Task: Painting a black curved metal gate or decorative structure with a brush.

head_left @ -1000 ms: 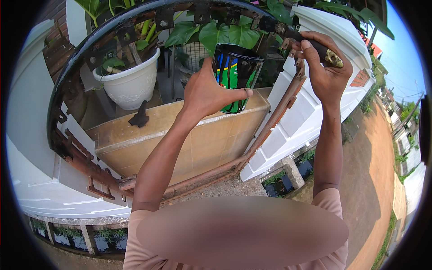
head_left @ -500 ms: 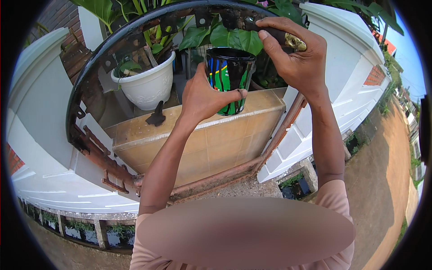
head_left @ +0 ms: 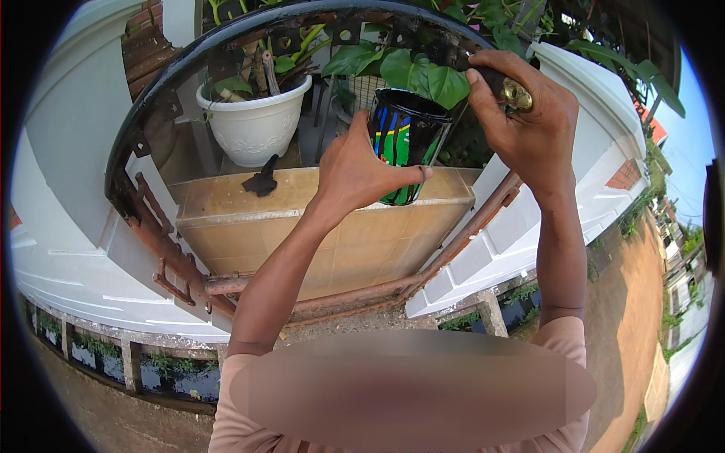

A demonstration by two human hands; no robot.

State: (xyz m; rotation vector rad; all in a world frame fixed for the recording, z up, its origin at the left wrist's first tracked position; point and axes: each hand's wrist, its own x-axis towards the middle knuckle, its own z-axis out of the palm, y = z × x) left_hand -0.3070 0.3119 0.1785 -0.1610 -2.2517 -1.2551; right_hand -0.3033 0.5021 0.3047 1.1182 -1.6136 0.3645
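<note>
The right hand (head_left: 535,124) moves in from farther right, closing some of its distance from the paint can (head_left: 400,143). The paintbrush (head_left: 516,95), seen lengthwise in that hand a second ago, now shows its handle end to the viewer. Behind the hand, the upper end of the rusty bar (head_left: 468,231) disappears, while the white planter (head_left: 255,124) appears closer to the left hand (head_left: 361,167).
</note>
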